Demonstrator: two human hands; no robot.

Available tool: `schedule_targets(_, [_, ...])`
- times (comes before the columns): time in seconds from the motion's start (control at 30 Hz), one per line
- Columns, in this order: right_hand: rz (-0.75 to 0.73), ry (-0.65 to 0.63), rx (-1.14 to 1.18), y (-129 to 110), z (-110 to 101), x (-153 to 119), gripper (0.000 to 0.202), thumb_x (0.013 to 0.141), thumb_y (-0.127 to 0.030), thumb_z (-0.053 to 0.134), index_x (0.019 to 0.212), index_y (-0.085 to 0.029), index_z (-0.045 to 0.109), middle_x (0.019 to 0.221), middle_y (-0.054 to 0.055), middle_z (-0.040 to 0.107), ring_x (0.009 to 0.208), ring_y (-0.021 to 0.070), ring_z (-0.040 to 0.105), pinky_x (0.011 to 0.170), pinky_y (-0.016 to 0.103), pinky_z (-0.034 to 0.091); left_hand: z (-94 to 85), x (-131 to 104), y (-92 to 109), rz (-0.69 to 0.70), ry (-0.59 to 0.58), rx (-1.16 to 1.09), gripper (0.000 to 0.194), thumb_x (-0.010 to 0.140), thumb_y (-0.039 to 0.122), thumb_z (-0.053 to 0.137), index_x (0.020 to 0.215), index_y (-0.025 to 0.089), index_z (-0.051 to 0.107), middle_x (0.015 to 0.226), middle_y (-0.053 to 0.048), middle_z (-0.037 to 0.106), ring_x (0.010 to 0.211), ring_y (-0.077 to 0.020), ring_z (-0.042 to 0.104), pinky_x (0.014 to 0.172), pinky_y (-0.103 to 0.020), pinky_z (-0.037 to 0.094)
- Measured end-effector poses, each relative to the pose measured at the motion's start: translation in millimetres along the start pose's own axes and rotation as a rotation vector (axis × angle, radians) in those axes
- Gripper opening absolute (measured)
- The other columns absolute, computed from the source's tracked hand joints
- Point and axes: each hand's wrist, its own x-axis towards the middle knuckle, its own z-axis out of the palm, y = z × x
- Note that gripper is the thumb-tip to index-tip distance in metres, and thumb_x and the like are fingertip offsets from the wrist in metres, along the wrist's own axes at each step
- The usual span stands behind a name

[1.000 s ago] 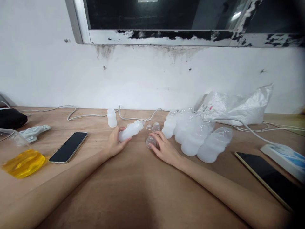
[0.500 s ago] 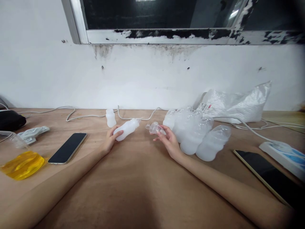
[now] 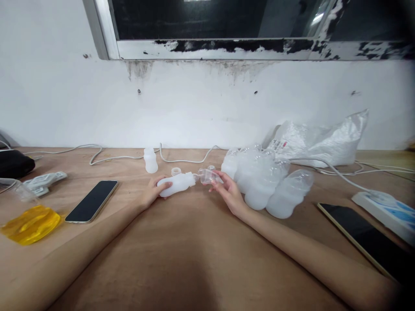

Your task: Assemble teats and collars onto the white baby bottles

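Note:
My left hand point(image 3: 155, 191) is wrapped round a frosted white bottle point(image 3: 176, 184), which lies tilted with its neck to the right. Fingers of my right hand point(image 3: 227, 190) hold a clear plastic cap point(image 3: 208, 176) close to the bottle's neck. Between them is a small clear piece point(image 3: 196, 177); what it is attached to I cannot tell. A whitish ring point(image 3: 176, 171) rests on the table just behind the held bottle. Another frosted bottle point(image 3: 151, 161) stands upright behind my left hand. Several capped bottles point(image 3: 262, 181) stand bunched to the right of my right hand.
On the left are a phone point(image 3: 92, 202), a container with yellow liquid point(image 3: 30, 222), white packets point(image 3: 45, 182) and a black item point(image 3: 16, 164). To the right are a larger device point(image 3: 359, 237), a power strip point(image 3: 385, 211) and a plastic bag point(image 3: 320, 142). Cables point(image 3: 188, 161) run along the wall.
The held bottle has moved right and tipped flatter, its neck now close to the clear cap. The cap has shifted slightly left. The ring behind the bottle has come into view.

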Motion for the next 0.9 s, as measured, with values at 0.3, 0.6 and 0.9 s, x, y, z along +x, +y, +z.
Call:
schedule_targets(0.3, [-0.015,-0.222,-0.023,-2,3,-6,0.034,0.07,-0.033,0.06,0.101,-0.025,0.049,0.103,0.003,0.055,0.069,0.0118,0.055,0.065,0.028,0.047,-4.4,-3,0,0.178,-0.075,0.296,0.029,0.071,0.042,0.053,0.082,0.016,0.058,0.073,0.0,0.055,0.069,-0.0152,0.051,0.061,-0.023,0.039])
schedule_targets(0.6, [-0.037,-0.274,-0.155,-4,2,-7,0.037,0.074,-0.032,0.056,0.11,-0.023,0.049,0.106,0.004,0.056,0.082,0.0164,0.058,0.078,0.034,0.047,-3.2,-6,4,0.196,-0.123,0.297,0.029,0.072,0.04,0.053,0.083,0.014,0.056,0.074,-0.001,0.055,0.068,-0.0146,0.05,0.059,-0.022,0.038])
schedule_targets(0.9, [-0.162,-0.294,-0.298,-2,2,-7,0.037,0.075,-0.031,0.054,0.11,-0.021,0.048,0.11,0.006,0.056,0.096,0.0188,0.055,0.082,0.035,0.046,1.6,-10,13,0.206,-0.156,0.395,0.032,0.072,0.041,0.051,0.088,0.013,0.056,0.075,-0.001,0.056,0.068,-0.0142,0.05,0.06,-0.023,0.04])
